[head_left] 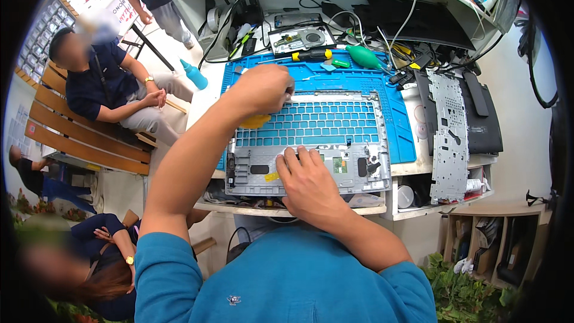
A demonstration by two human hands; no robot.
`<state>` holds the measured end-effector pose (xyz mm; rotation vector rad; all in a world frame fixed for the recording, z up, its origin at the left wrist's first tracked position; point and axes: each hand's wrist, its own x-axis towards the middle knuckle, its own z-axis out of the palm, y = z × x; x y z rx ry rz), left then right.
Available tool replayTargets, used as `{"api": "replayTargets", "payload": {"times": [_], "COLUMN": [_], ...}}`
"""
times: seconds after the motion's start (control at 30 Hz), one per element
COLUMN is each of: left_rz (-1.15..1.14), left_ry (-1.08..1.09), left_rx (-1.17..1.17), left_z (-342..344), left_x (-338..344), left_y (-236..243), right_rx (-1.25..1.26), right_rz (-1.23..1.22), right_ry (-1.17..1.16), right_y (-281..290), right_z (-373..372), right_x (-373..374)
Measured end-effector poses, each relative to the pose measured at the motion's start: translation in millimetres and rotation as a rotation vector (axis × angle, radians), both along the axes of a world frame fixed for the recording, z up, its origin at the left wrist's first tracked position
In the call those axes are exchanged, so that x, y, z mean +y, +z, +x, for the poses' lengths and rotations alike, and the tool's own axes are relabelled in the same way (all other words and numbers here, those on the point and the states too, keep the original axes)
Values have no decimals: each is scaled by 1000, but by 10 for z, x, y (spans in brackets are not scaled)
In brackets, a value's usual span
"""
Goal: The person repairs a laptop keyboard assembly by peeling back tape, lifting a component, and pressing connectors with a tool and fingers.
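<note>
A silver-grey laptop top cover (239,170) lies with its inner side up, and the blue mat shows through its keyboard openings. My left hand (264,90) is closed over the cover's far left corner, fingers curled down; what they hold, if anything, is hidden. Just below its wrist is a yellow patch (256,121). My right hand (311,185) rests on the near part of the cover with its fingers stretched out, beside the touchpad area. A smaller yellow piece (272,176) shows by its fingers.
The blue mat (402,134) carries a yellow-black screwdriver (311,55) and a green air blower (363,57). A perforated metal plate (449,137) leans at the right. A blue bottle (194,74) stands left. Cables and parts crowd the back. People sit at the left.
</note>
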<state>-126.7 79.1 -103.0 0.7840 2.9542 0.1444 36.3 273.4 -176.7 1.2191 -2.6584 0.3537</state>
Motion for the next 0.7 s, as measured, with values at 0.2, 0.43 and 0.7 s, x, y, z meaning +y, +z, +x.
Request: {"api": "replayTargets", "payload": {"times": [0.2, 0.43, 0.7], "left_rz": [-202, -379, -357], "left_ry": [-25, -71, -204], "left_rx": [-15, -71, -26], "left_z": [-109, -191, -362], "left_x": [184, 665, 1053], "left_y": [-191, -69, -7], "right_rx": [46, 74, 121], "right_rz": [5, 28, 16], "right_ry": [-1, 1, -44], "right_y": [-22, -16, -111], "right_z": [-2, -21, -9], "right_x": [2, 9, -20]}}
